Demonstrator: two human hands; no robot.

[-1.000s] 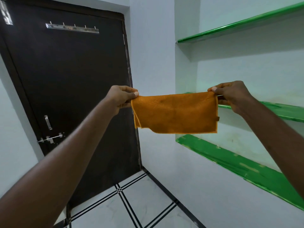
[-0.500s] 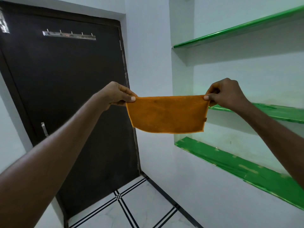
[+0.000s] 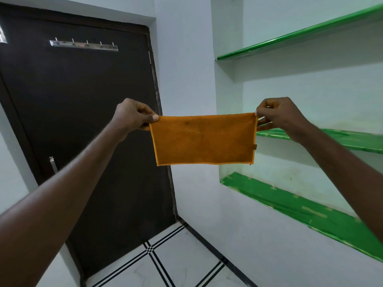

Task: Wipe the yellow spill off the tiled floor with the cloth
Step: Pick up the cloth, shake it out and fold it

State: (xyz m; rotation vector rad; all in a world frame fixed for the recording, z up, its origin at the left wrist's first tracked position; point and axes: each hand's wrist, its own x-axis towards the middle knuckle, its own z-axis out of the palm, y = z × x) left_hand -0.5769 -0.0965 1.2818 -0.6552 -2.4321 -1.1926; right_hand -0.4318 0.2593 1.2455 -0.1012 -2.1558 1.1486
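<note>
An orange cloth [image 3: 203, 139] hangs flat and stretched out in the air in front of me, folded to a wide rectangle with a small tag on its right edge. My left hand [image 3: 132, 114] pinches its top left corner. My right hand [image 3: 277, 114] pinches its top right corner. Both arms are held out at chest height. A patch of white tiled floor [image 3: 186, 253] with black lines shows at the bottom. No yellow spill is in view.
A dark brown door [image 3: 83, 121] with a metal hook rail [image 3: 83, 45] stands shut at the left. Green shelves [image 3: 300, 206] are set into the white wall at the right, three levels. A black skirting line runs along the wall's foot.
The cloth is now pulled straighter and flatter between my hands. The view has tilted up slightly, and the door latch has dropped out of sight behind my left arm.
</note>
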